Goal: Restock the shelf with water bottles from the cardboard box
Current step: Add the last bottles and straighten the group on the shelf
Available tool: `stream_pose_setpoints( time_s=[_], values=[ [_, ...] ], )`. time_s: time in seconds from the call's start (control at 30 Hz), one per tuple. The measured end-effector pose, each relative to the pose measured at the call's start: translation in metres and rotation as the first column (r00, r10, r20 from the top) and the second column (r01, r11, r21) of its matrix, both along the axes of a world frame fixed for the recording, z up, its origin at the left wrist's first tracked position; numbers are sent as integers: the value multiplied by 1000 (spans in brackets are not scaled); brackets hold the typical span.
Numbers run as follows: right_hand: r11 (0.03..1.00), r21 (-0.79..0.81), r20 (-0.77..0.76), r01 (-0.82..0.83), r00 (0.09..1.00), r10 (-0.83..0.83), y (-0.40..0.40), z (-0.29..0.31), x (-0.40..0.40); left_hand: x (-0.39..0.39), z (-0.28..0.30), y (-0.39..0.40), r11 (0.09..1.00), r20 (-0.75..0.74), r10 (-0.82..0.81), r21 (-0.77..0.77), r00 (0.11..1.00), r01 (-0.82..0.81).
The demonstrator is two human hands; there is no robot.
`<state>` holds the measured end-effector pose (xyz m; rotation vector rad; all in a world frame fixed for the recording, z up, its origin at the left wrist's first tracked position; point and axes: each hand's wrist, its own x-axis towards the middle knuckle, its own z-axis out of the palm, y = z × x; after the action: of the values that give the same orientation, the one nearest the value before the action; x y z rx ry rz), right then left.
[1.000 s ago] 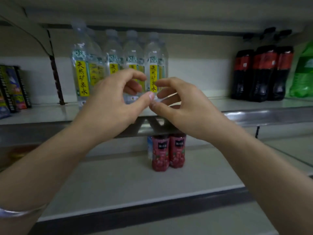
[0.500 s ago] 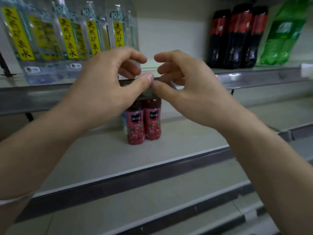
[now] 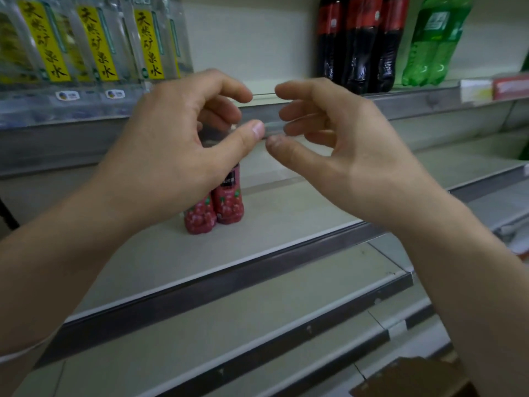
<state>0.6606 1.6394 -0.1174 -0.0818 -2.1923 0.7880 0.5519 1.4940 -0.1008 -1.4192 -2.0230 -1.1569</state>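
Observation:
Several clear water bottles (image 3: 97, 53) with yellow labels stand at the left of the upper shelf (image 3: 315, 106). My left hand (image 3: 177, 144) and my right hand (image 3: 337, 147) hover side by side in front of that shelf's front rail, fingers curled and apart, thumbs nearly meeting. Neither hand holds anything. A corner of the cardboard box (image 3: 415, 379) shows at the bottom right, below my right forearm.
Three dark cola bottles (image 3: 357, 44) and green soda bottles (image 3: 435, 41) stand at the right of the upper shelf. Two red juice bottles (image 3: 217, 204) stand on the middle shelf (image 3: 286, 224), partly behind my left hand. Lower shelves (image 3: 257, 305) step out toward me.
My view has tilted down, so the shelves have risen in the frame and the cardboard box has come into sight. My thumbs, touching before, have parted slightly and my fingers have spread.

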Motion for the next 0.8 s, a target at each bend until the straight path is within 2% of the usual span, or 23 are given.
stream_pose_setpoints(
  time_s=[0.57, 0.8],
  values=[
    [987, -148, 57, 64, 997, -57, 20, -42, 52, 29, -36, 30, 988, 91, -140, -58, 986, 146],
    [974, -182, 100, 136, 988, -119, 26, -63, 74, 41, -61, 39, 972, 223, -181, -108, 958, 209]
  ],
)
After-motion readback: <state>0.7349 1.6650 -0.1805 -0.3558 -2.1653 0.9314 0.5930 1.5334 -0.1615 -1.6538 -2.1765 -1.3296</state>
